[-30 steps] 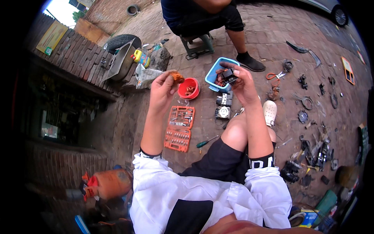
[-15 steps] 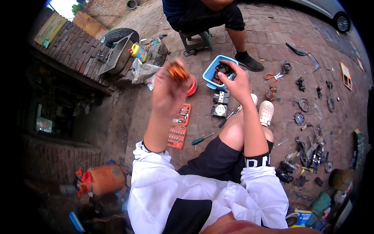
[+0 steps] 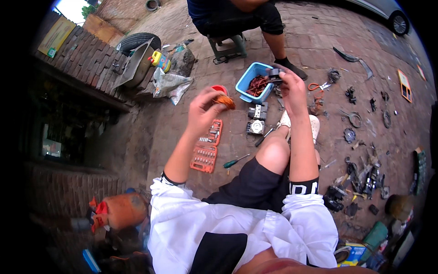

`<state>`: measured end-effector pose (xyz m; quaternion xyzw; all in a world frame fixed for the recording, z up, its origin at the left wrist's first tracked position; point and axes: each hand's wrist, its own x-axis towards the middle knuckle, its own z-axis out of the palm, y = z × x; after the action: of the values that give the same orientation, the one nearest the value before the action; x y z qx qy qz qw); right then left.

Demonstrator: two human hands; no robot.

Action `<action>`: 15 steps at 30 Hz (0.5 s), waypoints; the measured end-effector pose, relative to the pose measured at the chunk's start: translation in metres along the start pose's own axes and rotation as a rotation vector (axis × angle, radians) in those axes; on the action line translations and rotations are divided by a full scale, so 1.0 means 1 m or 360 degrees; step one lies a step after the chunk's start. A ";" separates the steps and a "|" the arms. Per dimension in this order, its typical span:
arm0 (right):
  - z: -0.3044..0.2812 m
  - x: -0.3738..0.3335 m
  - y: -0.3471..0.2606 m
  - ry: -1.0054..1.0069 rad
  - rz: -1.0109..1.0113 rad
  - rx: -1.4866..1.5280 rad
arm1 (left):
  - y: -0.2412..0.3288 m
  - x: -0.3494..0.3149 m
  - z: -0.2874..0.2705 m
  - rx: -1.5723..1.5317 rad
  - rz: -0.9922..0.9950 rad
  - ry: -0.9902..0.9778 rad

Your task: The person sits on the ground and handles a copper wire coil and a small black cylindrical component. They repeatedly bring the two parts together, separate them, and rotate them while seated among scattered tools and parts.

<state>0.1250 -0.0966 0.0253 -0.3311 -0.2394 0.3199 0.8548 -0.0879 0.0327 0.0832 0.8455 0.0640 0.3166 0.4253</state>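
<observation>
Between the fingers and thumb of my left hand [image 3: 203, 112] is a bundle of orange copper wire [image 3: 226, 102], held in front of a red round object [image 3: 220, 88] that it partly hides. My right hand [image 3: 294, 93] grips a small black part [image 3: 274, 74] at the right rim of a light-blue plastic basin [image 3: 240, 86]. Dark reddish wire scraps [image 3: 258, 86] lie in the basin. Just nearer than the basin, two metal-and-black blocks [image 3: 256, 127] sit on the brick ground.
An orange socket set [image 3: 204, 159] lies open beside a green-handled screwdriver [image 3: 231, 163]. Orange-handled scissors [image 3: 315, 86] and scattered dismantled parts [image 3: 365, 178] are to the right. Ahead, another person sits on a stool [image 3: 228, 47]. An orange gas cylinder [image 3: 121, 211] stands at lower left.
My left hand has come down and slightly right with the copper wire. My right hand has moved from over the basin to its right side, lifting the black part out and baring the reddish scraps.
</observation>
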 end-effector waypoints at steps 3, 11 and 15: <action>0.015 -0.006 -0.001 -0.0141 0.0093 -0.0137 | 0.006 0.012 -0.026 0.0337 0.0053 0.0093; 0.016 -0.003 0.014 -0.0163 0.0105 -0.0195 | -0.005 0.020 -0.034 0.0808 0.0194 -0.0137; 0.024 -0.005 0.015 -0.0027 -0.0040 -0.0406 | -0.016 0.017 -0.030 0.0942 0.0222 -0.0127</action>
<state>0.1009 -0.0810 0.0297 -0.4315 -0.2894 0.2790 0.8076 -0.0895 0.0692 0.0924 0.9468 0.0785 0.2790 0.1399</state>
